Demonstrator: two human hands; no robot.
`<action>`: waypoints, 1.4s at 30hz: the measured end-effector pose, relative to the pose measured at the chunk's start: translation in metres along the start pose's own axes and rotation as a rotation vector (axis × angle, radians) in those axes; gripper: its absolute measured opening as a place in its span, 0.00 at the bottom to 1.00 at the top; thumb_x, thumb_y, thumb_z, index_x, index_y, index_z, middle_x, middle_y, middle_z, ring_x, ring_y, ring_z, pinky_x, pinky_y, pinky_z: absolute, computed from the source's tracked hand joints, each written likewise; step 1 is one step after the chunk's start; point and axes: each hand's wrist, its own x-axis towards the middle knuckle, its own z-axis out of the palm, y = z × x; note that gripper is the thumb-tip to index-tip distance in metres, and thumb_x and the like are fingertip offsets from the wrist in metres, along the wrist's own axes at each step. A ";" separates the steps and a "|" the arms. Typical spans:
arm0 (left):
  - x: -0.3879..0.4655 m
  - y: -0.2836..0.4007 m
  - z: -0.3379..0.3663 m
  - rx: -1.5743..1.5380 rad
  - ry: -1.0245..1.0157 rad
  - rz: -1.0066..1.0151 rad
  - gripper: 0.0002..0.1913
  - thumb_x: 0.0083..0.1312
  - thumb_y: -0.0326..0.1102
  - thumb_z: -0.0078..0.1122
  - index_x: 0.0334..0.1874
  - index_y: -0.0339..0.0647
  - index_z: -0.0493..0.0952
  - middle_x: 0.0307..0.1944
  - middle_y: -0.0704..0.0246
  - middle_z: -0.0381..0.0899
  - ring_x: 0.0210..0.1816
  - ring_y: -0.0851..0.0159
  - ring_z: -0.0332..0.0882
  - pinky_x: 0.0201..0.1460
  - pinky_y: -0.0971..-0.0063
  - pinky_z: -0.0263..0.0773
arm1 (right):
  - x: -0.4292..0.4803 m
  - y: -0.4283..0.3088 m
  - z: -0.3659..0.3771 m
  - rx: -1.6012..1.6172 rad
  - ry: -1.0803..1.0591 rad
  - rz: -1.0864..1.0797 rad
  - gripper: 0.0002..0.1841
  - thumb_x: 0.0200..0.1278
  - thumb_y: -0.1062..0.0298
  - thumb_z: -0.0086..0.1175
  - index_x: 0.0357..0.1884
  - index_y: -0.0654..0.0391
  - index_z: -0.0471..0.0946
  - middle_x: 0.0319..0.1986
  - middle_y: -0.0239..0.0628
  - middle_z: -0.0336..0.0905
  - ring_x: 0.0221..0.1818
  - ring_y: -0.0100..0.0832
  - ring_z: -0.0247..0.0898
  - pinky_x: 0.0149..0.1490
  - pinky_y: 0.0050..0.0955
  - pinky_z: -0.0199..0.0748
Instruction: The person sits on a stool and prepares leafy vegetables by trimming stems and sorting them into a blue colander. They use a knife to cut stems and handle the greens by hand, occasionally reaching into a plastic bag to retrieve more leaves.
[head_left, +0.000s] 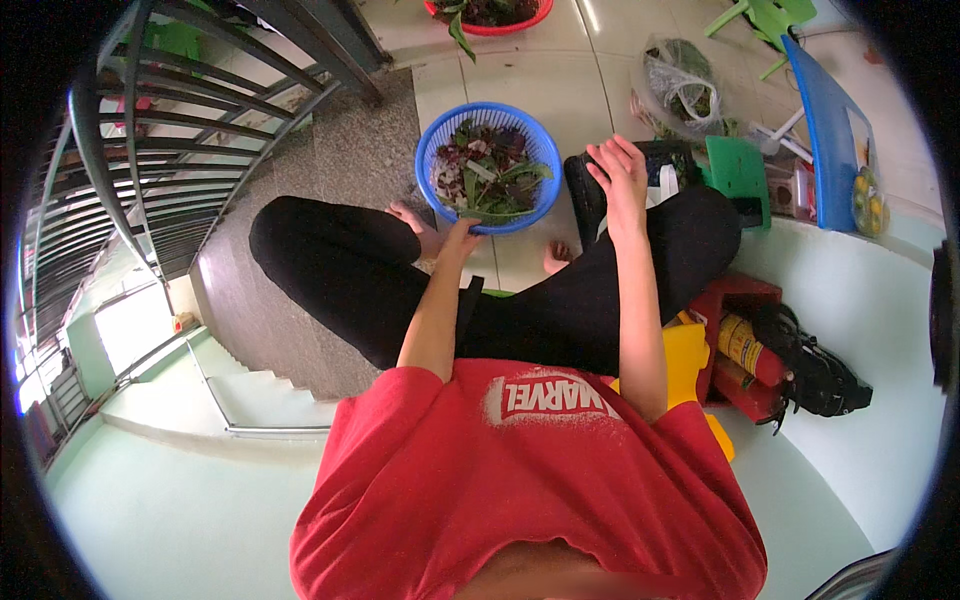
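A round blue plastic basket (553, 150) stands on the tiled floor between my bare feet, filled with green and dark red leaves (487, 169). My left hand (463, 231) is at its near rim, by a long green leaf; the fingertips are partly hidden, so whether they grip the rim or the leaf cannot be told. To the right of the basket, my right hand (619, 169) is raised above a black tray-like container (581, 191), its fingers somewhat apart and nothing seen between them.
Beyond the basket is a red basin (491, 28) with plants. A plastic bag of greens (682, 82), a green board (739, 176) and a blue panel (829, 142) are at the right. Metal railings (202, 97) and stairs lie left; a fire extinguisher (746, 349) stands at lower right.
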 end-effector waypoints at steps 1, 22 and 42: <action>-0.004 -0.001 0.005 0.000 -0.016 -0.014 0.11 0.64 0.25 0.61 0.46 0.32 0.72 0.46 0.61 0.73 0.48 0.59 0.72 0.49 0.60 0.73 | 0.000 0.001 -0.003 0.039 -0.006 0.000 0.24 0.70 0.66 0.59 0.63 0.57 0.64 0.58 0.42 0.68 0.56 0.36 0.77 0.57 0.34 0.75; -0.296 0.103 0.183 1.073 -0.556 1.124 0.12 0.72 0.37 0.60 0.45 0.34 0.73 0.35 0.61 0.84 0.34 0.66 0.83 0.39 0.72 0.77 | -0.017 -0.022 0.017 -0.089 -0.359 -0.034 0.15 0.75 0.64 0.54 0.59 0.55 0.74 0.52 0.36 0.76 0.50 0.25 0.77 0.57 0.28 0.73; -0.327 0.180 0.252 0.858 -0.765 0.875 0.21 0.80 0.48 0.46 0.45 0.35 0.80 0.34 0.70 0.83 0.35 0.76 0.73 0.41 0.80 0.70 | 0.041 -0.110 0.074 -0.960 -0.498 -0.617 0.22 0.76 0.55 0.48 0.26 0.61 0.78 0.16 0.44 0.72 0.17 0.41 0.68 0.27 0.36 0.62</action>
